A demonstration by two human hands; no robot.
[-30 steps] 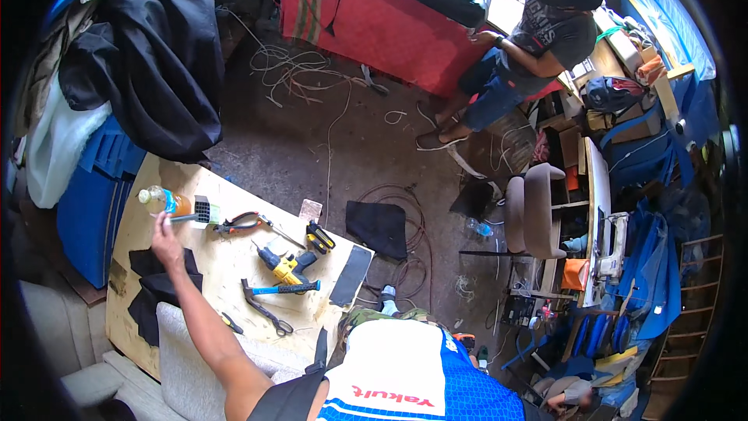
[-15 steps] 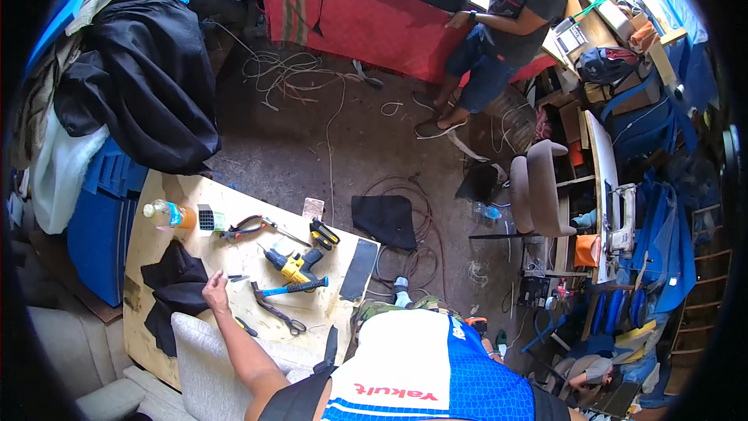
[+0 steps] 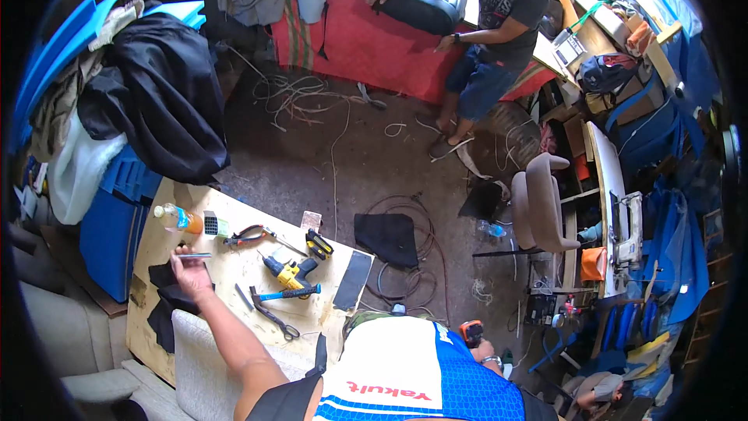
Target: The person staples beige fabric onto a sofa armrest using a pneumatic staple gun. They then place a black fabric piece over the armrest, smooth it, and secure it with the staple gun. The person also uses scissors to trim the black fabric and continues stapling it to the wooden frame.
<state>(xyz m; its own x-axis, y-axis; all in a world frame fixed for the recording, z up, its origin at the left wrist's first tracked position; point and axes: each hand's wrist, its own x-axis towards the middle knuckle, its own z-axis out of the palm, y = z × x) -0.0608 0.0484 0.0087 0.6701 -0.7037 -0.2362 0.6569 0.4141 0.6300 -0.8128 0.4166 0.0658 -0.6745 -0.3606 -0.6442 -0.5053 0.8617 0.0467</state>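
My left hand [image 3: 189, 276] is raised over the left part of the wooden table, its fingers holding a thin, narrow metallic strip [image 3: 199, 256]. Below that hand lies crumpled black fabric [image 3: 162, 304]. Down at my right side, my right hand [image 3: 483, 350] grips an orange-and-black tool [image 3: 471, 332] whose exact kind I cannot make out. On the wooden table [image 3: 226, 265] are a yellow drill [image 3: 288, 273], a blue-handled hammer [image 3: 290, 294], scissors [image 3: 289, 331] and red-and-black pliers [image 3: 251, 234]. A bottle of orange liquid [image 3: 181, 219] stands beside a small box [image 3: 214, 224].
A grey cushioned piece [image 3: 195, 347] leans against the table's near edge. Cords [image 3: 300, 97], a hose [image 3: 444, 265] and black fabric [image 3: 387, 240] lie on the floor. Another person [image 3: 506, 31] stands by a red-draped table [image 3: 351, 39]. A sewing machine [image 3: 628, 226] is at the right.
My left hand has moved left and up across the table and now holds the thin strip higher. The orange-and-black tool and my right hand have come further into view at my right.
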